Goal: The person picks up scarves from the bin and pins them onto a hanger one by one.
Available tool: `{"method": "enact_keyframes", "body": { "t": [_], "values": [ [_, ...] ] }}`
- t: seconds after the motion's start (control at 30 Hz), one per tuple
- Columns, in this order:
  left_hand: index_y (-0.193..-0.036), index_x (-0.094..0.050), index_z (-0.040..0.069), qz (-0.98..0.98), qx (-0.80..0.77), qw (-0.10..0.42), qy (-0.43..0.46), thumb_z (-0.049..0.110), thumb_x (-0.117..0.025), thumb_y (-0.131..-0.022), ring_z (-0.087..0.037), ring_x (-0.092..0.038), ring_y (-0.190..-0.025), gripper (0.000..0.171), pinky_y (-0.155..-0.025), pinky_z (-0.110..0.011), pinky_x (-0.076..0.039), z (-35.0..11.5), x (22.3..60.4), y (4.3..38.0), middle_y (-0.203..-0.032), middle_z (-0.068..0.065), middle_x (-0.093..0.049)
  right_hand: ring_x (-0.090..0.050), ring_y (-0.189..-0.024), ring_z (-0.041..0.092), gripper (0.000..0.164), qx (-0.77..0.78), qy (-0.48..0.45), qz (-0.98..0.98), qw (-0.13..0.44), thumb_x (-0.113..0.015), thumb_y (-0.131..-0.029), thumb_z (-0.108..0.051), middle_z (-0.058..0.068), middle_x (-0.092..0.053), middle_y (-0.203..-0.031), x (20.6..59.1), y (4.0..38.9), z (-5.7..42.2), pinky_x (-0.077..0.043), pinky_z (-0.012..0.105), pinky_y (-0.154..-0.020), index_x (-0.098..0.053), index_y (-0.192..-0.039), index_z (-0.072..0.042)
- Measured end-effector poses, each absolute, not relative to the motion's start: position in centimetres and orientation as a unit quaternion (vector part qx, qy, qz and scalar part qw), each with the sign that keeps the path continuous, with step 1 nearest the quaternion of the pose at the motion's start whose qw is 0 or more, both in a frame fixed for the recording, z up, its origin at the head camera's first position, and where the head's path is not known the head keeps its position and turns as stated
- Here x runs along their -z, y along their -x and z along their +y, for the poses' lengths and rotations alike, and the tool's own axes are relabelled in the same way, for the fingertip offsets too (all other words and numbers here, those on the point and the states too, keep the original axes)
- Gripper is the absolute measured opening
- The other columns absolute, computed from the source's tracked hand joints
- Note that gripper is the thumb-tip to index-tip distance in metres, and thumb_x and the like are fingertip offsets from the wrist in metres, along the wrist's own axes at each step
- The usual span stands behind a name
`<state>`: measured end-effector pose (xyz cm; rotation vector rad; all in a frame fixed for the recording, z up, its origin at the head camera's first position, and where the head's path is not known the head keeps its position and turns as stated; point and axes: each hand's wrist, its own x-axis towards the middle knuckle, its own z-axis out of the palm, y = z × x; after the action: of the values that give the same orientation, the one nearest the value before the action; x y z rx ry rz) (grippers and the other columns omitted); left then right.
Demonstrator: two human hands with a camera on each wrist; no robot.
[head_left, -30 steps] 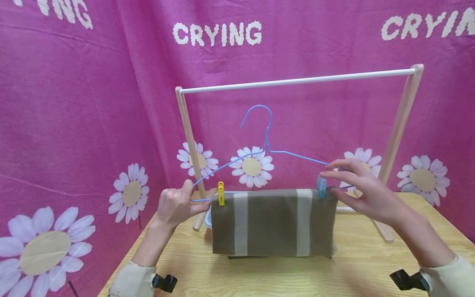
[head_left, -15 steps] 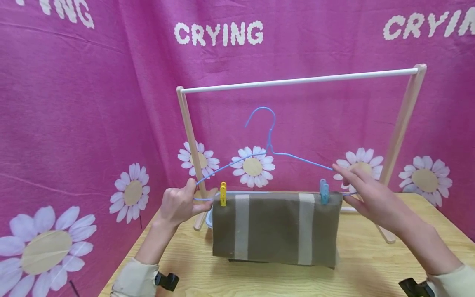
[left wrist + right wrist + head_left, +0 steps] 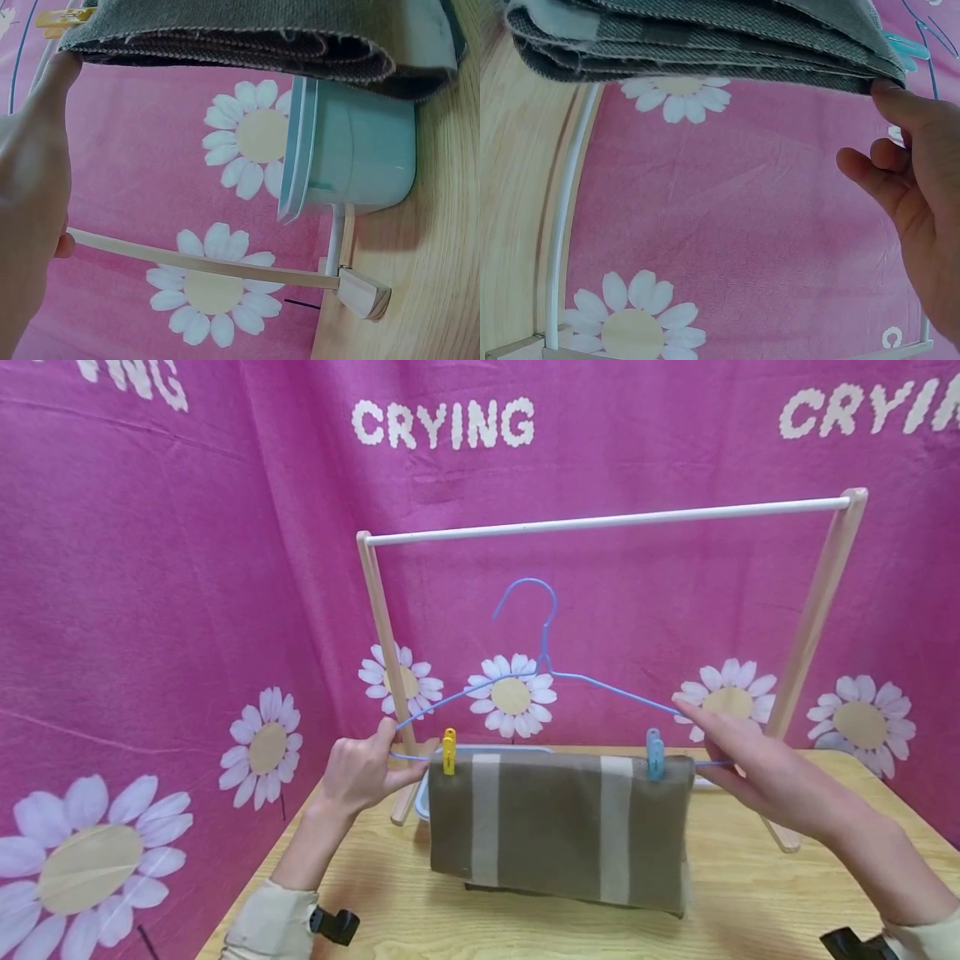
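Observation:
A blue wire hanger (image 3: 545, 643) is held up in front of me, its hook at the top. Folded over its lower bar hangs a grey-brown striped cloth (image 3: 551, 827). A yellow clothespin (image 3: 449, 752) clips the cloth's top edge on the left, a light blue clothespin (image 3: 656, 755) on the right. My left hand (image 3: 360, 768) grips the hanger's left corner, thumb along the lower bar. At the right corner my right hand (image 3: 772, 777) holds the wire between index finger and thumb. In the right wrist view the thumb meets the cloth's corner.
Behind the hanger stands a wooden rack with a white rail (image 3: 607, 522). A pale blue-green tub (image 3: 360, 150) sits on the wooden table (image 3: 510, 935), partly hidden by the cloth. A pink curtain (image 3: 637, 452) with daisies surrounds the table.
My right hand has moved from beside the light blue clothespin right and down to the hanger's corner. The hanger's right side and the cloth there hang lower. My left hand stays nearly still.

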<state>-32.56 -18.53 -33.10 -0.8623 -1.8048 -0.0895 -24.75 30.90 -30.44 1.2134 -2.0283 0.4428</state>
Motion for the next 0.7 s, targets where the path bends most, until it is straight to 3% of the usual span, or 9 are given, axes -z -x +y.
{"method": "enact_keyframes", "body": {
  "t": [0.17,0.4,0.57,0.7],
  "values": [
    [-0.087,-0.05,0.005,-0.779,0.043,0.517,0.352,0.069,-0.033,-0.097,0.0,-0.013,-0.045,0.067,-0.041,-0.013,-0.014,-18.53,33.49,32.53,-0.049,0.005,-0.041,-0.036,-0.079,-0.004,0.063,-0.171,-0.484,-0.765,0.388,-0.045,-0.104,-0.038,-0.012,-0.041,-0.082,30.25,24.76,30.67,-0.035,0.012,-0.065,-0.043,-0.14,0.014],
    [-0.087,-0.048,0.005,-0.792,0.027,0.518,0.323,0.071,-0.027,-0.096,-0.002,-0.013,-0.043,0.071,-0.042,-0.016,-0.011,-18.61,33.61,32.65,-0.048,0.007,-0.029,-0.043,-0.092,0.0,0.068,-0.168,-0.478,-0.788,0.351,-0.041,-0.105,-0.04,-0.006,-0.05,-0.098,30.22,24.15,30.6,-0.039,0.009,-0.077,-0.034,-0.146,0.013],
    [-0.093,-0.05,0.005,-0.796,0.056,0.508,0.324,0.072,-0.03,-0.096,0.0,-0.014,-0.044,0.07,-0.042,-0.015,-0.011,-18.44,33.55,32.81,-0.05,0.007,-0.032,-0.038,-0.086,-0.001,0.066,-0.18,-0.487,-0.774,0.363,-0.043,-0.104,-0.037,-0.007,-0.044,-0.091,29.95,24.27,30.69,-0.036,0.01,-0.07,-0.036,-0.143,0.016],
    [-0.107,-0.053,0.006,-0.822,0.113,0.457,0.322,0.074,-0.035,-0.094,0.001,-0.021,-0.044,0.071,-0.041,-0.015,-0.018,-18.3,33.63,32.66,-0.056,0.004,-0.044,-0.033,-0.082,-0.002,0.065,-0.191,-0.487,-0.766,0.374,-0.046,-0.104,-0.037,-0.006,-0.037,-0.086,29.79,24.35,30.76,-0.034,0.011,-0.065,-0.039,-0.141,0.016]
  ]
}}
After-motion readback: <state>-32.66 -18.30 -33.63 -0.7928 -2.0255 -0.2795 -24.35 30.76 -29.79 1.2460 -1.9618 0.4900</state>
